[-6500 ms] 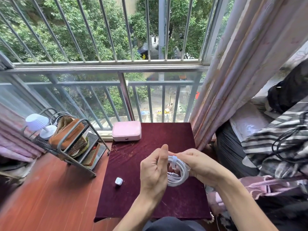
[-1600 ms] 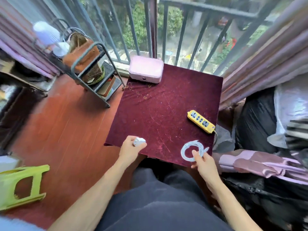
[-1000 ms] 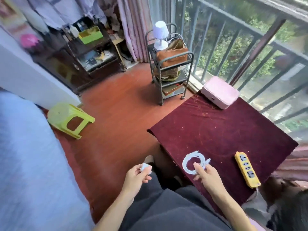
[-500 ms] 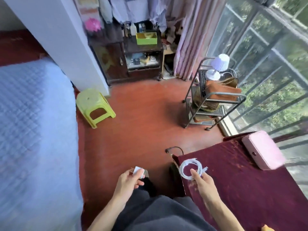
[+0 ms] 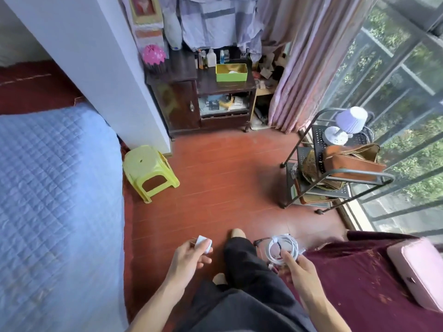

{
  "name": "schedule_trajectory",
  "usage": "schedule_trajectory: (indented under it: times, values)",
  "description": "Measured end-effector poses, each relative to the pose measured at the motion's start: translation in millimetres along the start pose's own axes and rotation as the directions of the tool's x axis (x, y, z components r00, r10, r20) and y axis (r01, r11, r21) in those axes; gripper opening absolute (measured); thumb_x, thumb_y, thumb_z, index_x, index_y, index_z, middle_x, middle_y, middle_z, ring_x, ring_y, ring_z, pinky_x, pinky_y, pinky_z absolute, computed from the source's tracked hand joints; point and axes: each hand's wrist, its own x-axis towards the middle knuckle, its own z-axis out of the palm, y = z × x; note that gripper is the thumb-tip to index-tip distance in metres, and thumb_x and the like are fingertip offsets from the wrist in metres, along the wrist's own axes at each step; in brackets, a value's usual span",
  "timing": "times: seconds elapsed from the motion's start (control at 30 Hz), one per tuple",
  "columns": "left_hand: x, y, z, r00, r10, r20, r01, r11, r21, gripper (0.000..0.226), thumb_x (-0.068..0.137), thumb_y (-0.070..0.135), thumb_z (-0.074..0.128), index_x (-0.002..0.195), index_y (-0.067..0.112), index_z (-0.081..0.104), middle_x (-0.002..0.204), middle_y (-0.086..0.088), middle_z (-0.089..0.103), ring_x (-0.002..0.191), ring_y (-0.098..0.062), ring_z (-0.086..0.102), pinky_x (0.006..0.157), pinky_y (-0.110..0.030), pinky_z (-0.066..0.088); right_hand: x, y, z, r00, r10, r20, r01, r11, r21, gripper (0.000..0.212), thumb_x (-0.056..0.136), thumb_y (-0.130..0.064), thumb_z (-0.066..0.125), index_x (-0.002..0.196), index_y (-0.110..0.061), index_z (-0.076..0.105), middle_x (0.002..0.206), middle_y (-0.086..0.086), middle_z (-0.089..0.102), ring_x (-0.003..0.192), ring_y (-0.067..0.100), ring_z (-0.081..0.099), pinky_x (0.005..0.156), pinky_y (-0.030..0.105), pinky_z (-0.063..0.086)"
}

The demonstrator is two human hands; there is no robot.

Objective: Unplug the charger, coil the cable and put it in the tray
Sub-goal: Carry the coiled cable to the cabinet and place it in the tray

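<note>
We are holding both hands low in front of us, well apart. Our left hand (image 5: 189, 257) is pinching the white charger (image 5: 203, 244) over the floor (image 5: 227, 178), and our right hand (image 5: 297, 269) is gripping the coiled cable (image 5: 282, 246) just off the table's (image 5: 347, 279) corner. A green tray (image 5: 231, 76) is sitting on the dark cabinet (image 5: 182, 104) across the room, holding something pale. A pink case (image 5: 422, 271) is lying shut near the table's window edge. Bare floor is stretching from us towards the cabinet, past a stool (image 5: 148, 168) beside the bed (image 5: 55, 200).
</note>
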Motion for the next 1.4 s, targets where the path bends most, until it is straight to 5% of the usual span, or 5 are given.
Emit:
schedule_trajectory:
  times: [0.4, 0.6, 0.83, 1.1, 1.4]
  values:
    - [143, 127, 27, 0.998, -0.027, -0.051, 0.031, 0.996, 0.085, 0.034, 0.092, 0.044, 0.068, 0.097, 0.012, 0.075, 0.088, 0.001, 0.081, 0.071, -0.011, 0.076, 0.064, -0.022, 0.054, 162, -133, 22, 0.998, -0.046, 0.038, 0.047, 0.998, -0.033, 0.03, 0.1, -0.041, 0.068, 0.088, -0.015, 0.078, 0.073, 0.004, 0.081, 0.055, 0.005, 0.072, 0.047, 0.013, 0.051]
    - [194, 181, 31, 0.996, -0.015, -0.093, 0.019, 0.999, 0.04, 0.037, 0.089, 0.05, 0.066, 0.093, 0.014, 0.076, 0.085, -0.002, 0.081, 0.072, -0.013, 0.077, 0.059, -0.018, 0.054, 208, -205, 42, 0.991, -0.089, 0.097, 0.094, 0.994, -0.057, 0.03, 0.102, -0.041, 0.065, 0.094, -0.013, 0.074, 0.072, 0.006, 0.079, 0.055, 0.007, 0.07, 0.061, 0.03, 0.051]
    - [263, 221, 13, 0.99, -0.049, -0.135, 0.045, 0.999, -0.027, 0.042, 0.085, 0.056, 0.064, 0.098, 0.018, 0.074, 0.079, -0.002, 0.08, 0.072, -0.017, 0.078, 0.06, -0.024, 0.055, 265, -271, 84, 0.989, -0.098, 0.107, 0.1, 0.995, -0.006, 0.025, 0.102, -0.035, 0.067, 0.098, -0.012, 0.076, 0.079, 0.02, 0.075, 0.059, 0.011, 0.065, 0.061, 0.03, 0.047]
    - [362, 290, -30, 0.994, -0.011, -0.109, 0.012, 1.0, 0.01, 0.056, 0.07, 0.068, 0.062, 0.091, 0.017, 0.074, 0.083, -0.001, 0.08, 0.069, -0.015, 0.077, 0.065, -0.029, 0.057, 332, -347, 149, 0.993, -0.105, 0.046, 0.106, 0.994, -0.008, 0.026, 0.102, -0.032, 0.067, 0.097, -0.007, 0.077, 0.066, 0.003, 0.071, 0.056, 0.007, 0.063, 0.06, 0.028, 0.05]
    - [441, 380, -29, 0.995, 0.1, -0.012, -0.1, 0.993, 0.061, 0.031, 0.091, 0.051, 0.066, 0.096, 0.02, 0.072, 0.085, 0.0, 0.08, 0.068, -0.011, 0.074, 0.063, -0.025, 0.054, 377, -408, 166, 0.996, -0.074, -0.051, 0.076, 0.996, 0.04, 0.028, 0.1, -0.04, 0.069, 0.096, -0.013, 0.076, 0.067, 0.005, 0.074, 0.055, 0.008, 0.066, 0.067, 0.031, 0.05]
